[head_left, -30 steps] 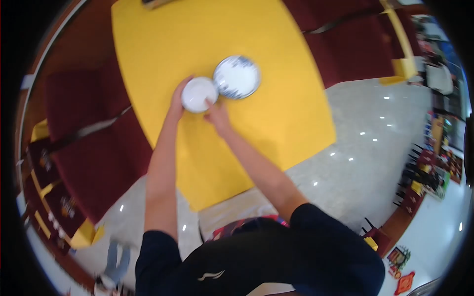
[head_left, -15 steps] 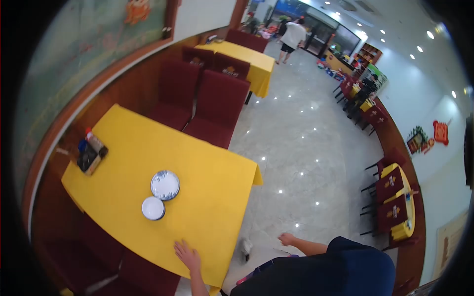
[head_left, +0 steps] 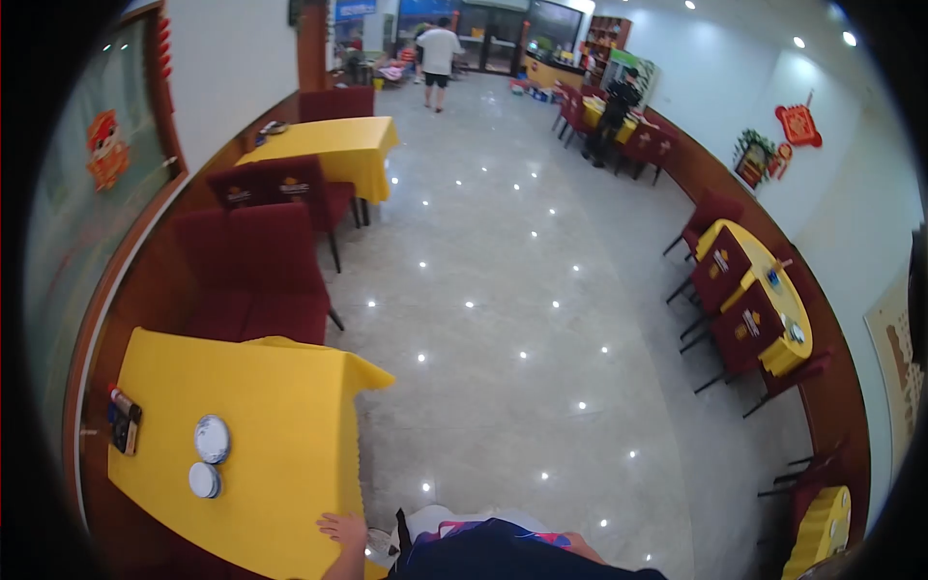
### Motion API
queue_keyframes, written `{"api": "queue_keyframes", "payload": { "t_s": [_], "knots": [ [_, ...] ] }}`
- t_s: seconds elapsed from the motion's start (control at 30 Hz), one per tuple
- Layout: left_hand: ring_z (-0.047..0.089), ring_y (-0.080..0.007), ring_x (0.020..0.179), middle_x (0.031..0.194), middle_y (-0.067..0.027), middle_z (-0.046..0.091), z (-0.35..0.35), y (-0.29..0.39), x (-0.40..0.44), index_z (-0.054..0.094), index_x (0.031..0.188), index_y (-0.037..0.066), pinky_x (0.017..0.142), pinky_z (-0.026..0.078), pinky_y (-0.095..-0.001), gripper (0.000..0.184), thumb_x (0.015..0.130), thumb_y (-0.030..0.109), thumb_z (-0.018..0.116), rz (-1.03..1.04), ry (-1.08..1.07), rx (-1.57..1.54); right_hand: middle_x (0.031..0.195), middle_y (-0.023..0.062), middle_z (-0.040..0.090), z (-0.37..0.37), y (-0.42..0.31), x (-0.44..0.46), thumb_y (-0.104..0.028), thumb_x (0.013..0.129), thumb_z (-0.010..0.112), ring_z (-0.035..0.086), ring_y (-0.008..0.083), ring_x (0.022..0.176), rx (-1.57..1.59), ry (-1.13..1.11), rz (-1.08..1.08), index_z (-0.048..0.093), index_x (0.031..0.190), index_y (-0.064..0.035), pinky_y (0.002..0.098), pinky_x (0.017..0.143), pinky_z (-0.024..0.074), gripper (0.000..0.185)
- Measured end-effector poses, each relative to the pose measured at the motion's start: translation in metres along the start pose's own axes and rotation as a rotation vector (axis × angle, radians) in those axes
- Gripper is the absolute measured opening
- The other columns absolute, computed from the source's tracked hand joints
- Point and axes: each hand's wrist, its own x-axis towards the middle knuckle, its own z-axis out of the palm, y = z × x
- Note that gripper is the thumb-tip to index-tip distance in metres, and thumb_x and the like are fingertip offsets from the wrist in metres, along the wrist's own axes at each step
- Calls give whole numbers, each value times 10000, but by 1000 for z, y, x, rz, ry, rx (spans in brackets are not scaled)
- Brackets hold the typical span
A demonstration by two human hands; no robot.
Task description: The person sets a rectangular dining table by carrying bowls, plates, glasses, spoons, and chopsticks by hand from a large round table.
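My left hand point(head_left: 343, 529) lies flat near the right edge of a table covered with a yellow cloth point(head_left: 280, 416). Its fingers are spread and it holds nothing. Farther left on the cloth are a stack of blue-patterned white plates point(head_left: 213, 439) and, touching or close beside it, a stack of small white bowls point(head_left: 205, 479). Of my right arm only a bit of skin shows beside my dark shirt point(head_left: 512, 556); the right hand itself is out of sight.
A caddy with a red-capped bottle point(head_left: 124, 420) stands by the wall. Maroon chairs point(head_left: 275, 261) and another yellow table point(head_left: 329, 145) line the left side. Round tables point(head_left: 793, 309) stand at right. A person in white point(head_left: 438, 58) and one in dark clothes point(head_left: 615, 111) are farther off.
The view has lifted and turned, so the table sits lower and farther left. My left hand is now closer to the table's edge. My right hand has gone out of view.
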Motion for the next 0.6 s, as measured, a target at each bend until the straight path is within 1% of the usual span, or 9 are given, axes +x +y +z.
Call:
{"api": "queue_keyframes", "payload": {
  "t_s": [0.07, 0.13, 0.17, 0.2, 0.23, 0.27, 0.43, 0.5, 0.6],
  "knots": [
    [232, -496, 1409, 1530, -336, 177, 25, 40, 7, 218, 1495, -29, 1095, 296, -584, 847, 879, 418, 589, -93, 89, 116, 1138, 173, 620, 1, 31, -49, -406, 925, 530, 620, 267, 1010, 450, 93, 333, 524, 1303, -96, 434, 808, 526, 489],
    [310, -474, 1390, 1495, -340, 296, 16, 78, -11, 342, 1466, -21, 1083, 328, -564, 788, 868, 420, 604, -197, 189, 207, 1205, 186, 580, 16, 72, -83, -480, 921, 531, 587, 276, 1056, 773, 250, 470, 481, 1333, -106, 442, 858, 506, 558],
    [405, -456, 1327, 1396, -334, 419, -5, 79, -18, 474, 1357, -25, 1056, 373, -526, 679, 851, 407, 610, 339, -49, 388, 1239, 193, 560, 28, 93, -94, -516, 919, 531, 571, 281, 1080, 863, 313, 486, 459, 1348, -112, 446, 883, 496, 594],
    [484, -439, 1253, 1296, -322, 510, -3, 102, -28, 566, 1240, -31, 1014, 416, -490, 580, 836, 383, 608, 490, -217, 313, 1272, 200, 541, 36, 102, -103, -553, 917, 531, 555, 285, 1103, 930, 373, 491, 437, 1363, -117, 451, 908, 486, 631],
    [563, -422, 1179, 1195, -310, 600, 10, 120, -30, 657, 1124, -36, 973, 460, -455, 500, 821, 358, 607, 620, -407, 217, 1237, 191, 552, 32, 110, -106, -540, 915, 539, 561, 280, 1082, 957, 399, 502, 451, 1347, -113, 446, 903, 488, 614],
    [626, -405, 1095, 1093, -291, 660, 50, 149, -23, 707, 1001, -42, 918, 503, -423, 426, 808, 322, 598, 355, -494, -126, 1201, 182, 563, 21, 108, -110, -528, 913, 547, 568, 275, 1061, 983, 426, 511, 466, 1332, -109, 442, 898, 491, 598],
    [688, -342, 975, 1053, -192, 707, 58, 275, -98, 710, 948, -27, 812, 551, -398, 381, 830, 311, 581, 769, -642, 267, 917, 114, 653, -48, 85, -77, -427, 897, 611, 620, 234, 892, 1140, 593, 533, 581, 1211, -79, 409, 856, 512, 470],
    [700, -295, 927, 1018, -158, 720, 43, 320, -122, 715, 921, -11, 785, 557, -395, 385, 842, 341, 582, 636, -759, 219, 875, 118, 668, -58, 121, -29, -432, 888, 636, 642, 251, 822, 713, 559, 450, 614, 1156, -76, 415, 794, 522, 447],
    [711, -208, 829, 927, -94, 738, 47, 393, -120, 719, 864, 23, 722, 565, -381, 382, 873, 374, 567, 520, -882, 227, 899, 129, 672, -97, 126, 32, -431, 856, 663, 643, 271, 848, 747, 489, 519, 621, 1154, -67, 418, 811, 521, 472]
  ]
}}
